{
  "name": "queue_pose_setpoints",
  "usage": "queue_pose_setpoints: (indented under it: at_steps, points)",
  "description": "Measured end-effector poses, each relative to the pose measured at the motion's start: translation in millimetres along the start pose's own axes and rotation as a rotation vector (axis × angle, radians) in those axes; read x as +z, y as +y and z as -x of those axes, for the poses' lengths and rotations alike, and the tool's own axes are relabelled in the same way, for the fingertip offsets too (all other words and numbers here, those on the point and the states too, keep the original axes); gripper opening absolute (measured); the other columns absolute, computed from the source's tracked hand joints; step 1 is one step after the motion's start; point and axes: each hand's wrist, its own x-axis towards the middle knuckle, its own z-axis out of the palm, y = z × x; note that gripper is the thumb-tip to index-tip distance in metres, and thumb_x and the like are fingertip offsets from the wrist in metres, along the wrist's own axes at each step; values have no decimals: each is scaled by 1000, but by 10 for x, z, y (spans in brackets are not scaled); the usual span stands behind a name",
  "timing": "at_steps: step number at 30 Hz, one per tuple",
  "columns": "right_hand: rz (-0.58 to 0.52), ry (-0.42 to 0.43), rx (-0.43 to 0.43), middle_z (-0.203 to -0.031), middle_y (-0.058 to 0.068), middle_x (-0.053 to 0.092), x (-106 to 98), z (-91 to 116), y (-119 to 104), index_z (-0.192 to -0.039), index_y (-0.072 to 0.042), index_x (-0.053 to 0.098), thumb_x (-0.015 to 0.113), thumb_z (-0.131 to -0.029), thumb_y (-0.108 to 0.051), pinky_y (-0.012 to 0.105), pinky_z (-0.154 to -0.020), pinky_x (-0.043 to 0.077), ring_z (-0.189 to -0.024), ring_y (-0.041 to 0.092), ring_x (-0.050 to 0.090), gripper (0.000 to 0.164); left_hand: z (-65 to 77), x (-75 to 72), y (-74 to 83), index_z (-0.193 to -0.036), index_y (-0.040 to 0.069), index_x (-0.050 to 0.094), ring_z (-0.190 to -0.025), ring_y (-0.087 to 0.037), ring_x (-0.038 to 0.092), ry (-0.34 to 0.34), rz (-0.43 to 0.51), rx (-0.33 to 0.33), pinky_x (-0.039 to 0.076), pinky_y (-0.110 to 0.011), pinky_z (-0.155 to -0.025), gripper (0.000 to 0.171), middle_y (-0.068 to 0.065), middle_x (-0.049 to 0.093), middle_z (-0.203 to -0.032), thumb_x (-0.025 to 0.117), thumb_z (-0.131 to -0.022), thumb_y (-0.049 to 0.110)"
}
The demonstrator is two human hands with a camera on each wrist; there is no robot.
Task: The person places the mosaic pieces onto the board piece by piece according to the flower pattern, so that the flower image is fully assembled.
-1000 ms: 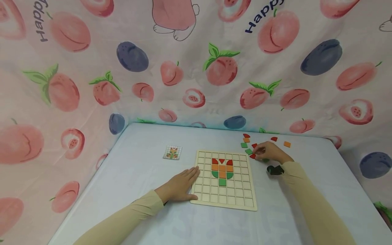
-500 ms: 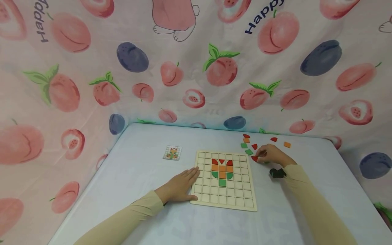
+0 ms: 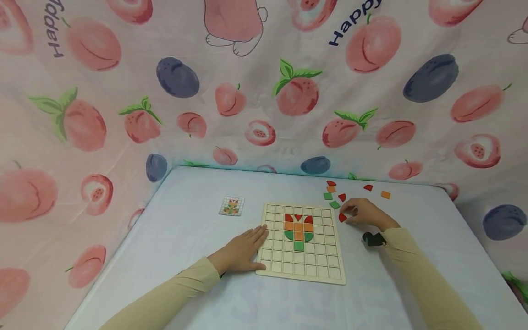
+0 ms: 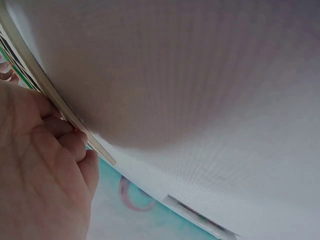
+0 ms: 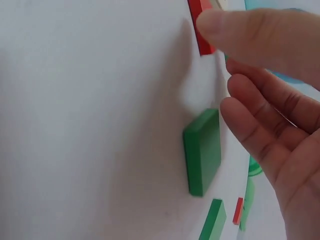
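My left hand lies with straight fingers along the left edge of a wooden grid board. Its fingertips touch the rim, also visible in the left wrist view beside the board edge. Red, orange and green pieces form a tulip-like pattern in the board's cells. Just off the board's right edge, my right hand pinches a red quarter-circle piece low at the table. The right wrist view has the thumb on this red piece; the index fingertip is mostly hidden. A green piece lies near the other fingers.
Loose pieces lie behind the right hand: green squares, a red piece, an orange square and several others. A small pattern card rests left of the board. Fruit-printed cloth rises behind the white table.
My right hand has shifted slightly toward me, and the red quarter-circle at its fingertips has moved and turned with it. The left hand and board stay in place.
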Motion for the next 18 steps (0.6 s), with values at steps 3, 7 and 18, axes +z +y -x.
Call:
queue_pose_setpoints:
  at_steps: [3,7,18]
  points:
    - [4,1,-2,-100,11,67,17,-28,-18,-102,-4,70,77,-75,-6,41,-82,54,-89,22,60,28,-1,5,0,-151,4,16,-147,-23,15,7,-3,7,22,-36,-119,93,-12,12,-159,41,-88,68]
    - [0,-7,-37,-100,13,66,29,-46,-31,-100,-3,71,76,-74,-3,40,-80,55,-89,23,61,26,-1,3,1,-151,4,16,-147,-23,15,7,0,8,22,-36,-119,93,-12,12,-159,40,-88,68]
    - [0,-19,14,-98,12,65,32,-20,-1,-98,-2,69,74,-76,-2,41,-81,56,-89,24,64,23,1,-6,-5,-151,5,14,-147,-22,14,-9,-4,-7,21,-35,-119,93,-11,10,-159,40,-88,68]
